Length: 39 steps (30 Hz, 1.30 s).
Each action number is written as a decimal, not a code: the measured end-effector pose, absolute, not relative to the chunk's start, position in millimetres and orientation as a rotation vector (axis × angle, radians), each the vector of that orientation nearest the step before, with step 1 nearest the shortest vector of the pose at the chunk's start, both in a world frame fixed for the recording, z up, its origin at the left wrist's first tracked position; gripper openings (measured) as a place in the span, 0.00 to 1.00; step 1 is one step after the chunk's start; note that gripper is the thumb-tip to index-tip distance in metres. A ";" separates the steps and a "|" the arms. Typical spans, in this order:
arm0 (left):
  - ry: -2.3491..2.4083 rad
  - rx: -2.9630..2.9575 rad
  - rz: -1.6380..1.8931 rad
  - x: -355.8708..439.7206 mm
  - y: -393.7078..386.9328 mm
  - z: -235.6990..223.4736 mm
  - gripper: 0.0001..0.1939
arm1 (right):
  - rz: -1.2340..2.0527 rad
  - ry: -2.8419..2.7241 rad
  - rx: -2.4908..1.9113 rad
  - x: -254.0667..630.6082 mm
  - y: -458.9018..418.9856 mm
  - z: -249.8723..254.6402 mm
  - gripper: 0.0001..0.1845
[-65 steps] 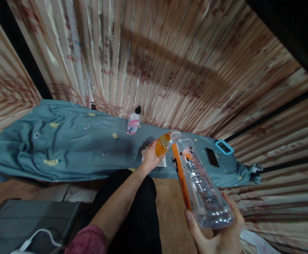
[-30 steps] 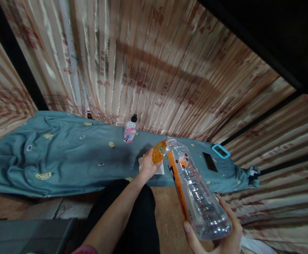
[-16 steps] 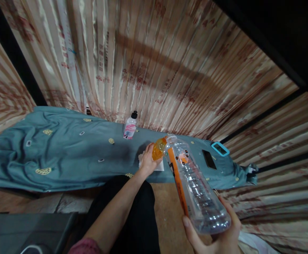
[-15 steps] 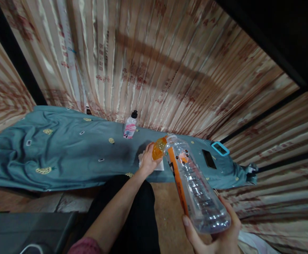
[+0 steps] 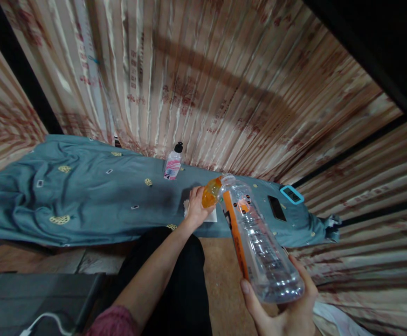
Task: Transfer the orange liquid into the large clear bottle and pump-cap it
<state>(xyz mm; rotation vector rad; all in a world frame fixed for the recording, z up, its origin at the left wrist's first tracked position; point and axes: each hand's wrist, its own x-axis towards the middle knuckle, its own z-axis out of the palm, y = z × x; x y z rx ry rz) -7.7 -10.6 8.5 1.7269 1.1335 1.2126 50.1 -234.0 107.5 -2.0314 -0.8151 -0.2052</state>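
With little changed, the left hand (image 5: 196, 210) grips the amber vessel (image 5: 210, 193) above the paper (image 5: 211, 217) and the right hand (image 5: 290, 318) cradles the bottle (image 5: 264, 254), tilted right of the paper (contact unclear), so the work seems mid-step.

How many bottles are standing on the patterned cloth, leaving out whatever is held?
1: the black-capped bottle, by the curtain, left of the amber container in the left hand and the clear bottle in the right hand. A small one could be hidden behind them.

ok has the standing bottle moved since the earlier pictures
No, the standing bottle keeps its place, behind and right of the small pineapple print.
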 end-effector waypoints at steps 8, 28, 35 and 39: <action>1.146 1.742 1.195 -8.4 -11.1 9.6 0.30 | -0.206 -0.833 -2.025 51.2 -235.3 106.0 0.64; 1.136 1.764 1.227 -7.8 -9.6 5.5 0.29 | -0.201 -0.832 -1.986 51.0 -234.2 102.8 0.66; 1.123 1.763 1.231 -8.0 -9.1 5.2 0.30 | -0.208 -0.820 -2.006 49.8 -233.8 107.2 0.67; 1.122 1.765 1.225 -8.3 -9.7 6.2 0.29 | -0.189 -0.808 -2.016 49.6 -233.8 107.7 0.68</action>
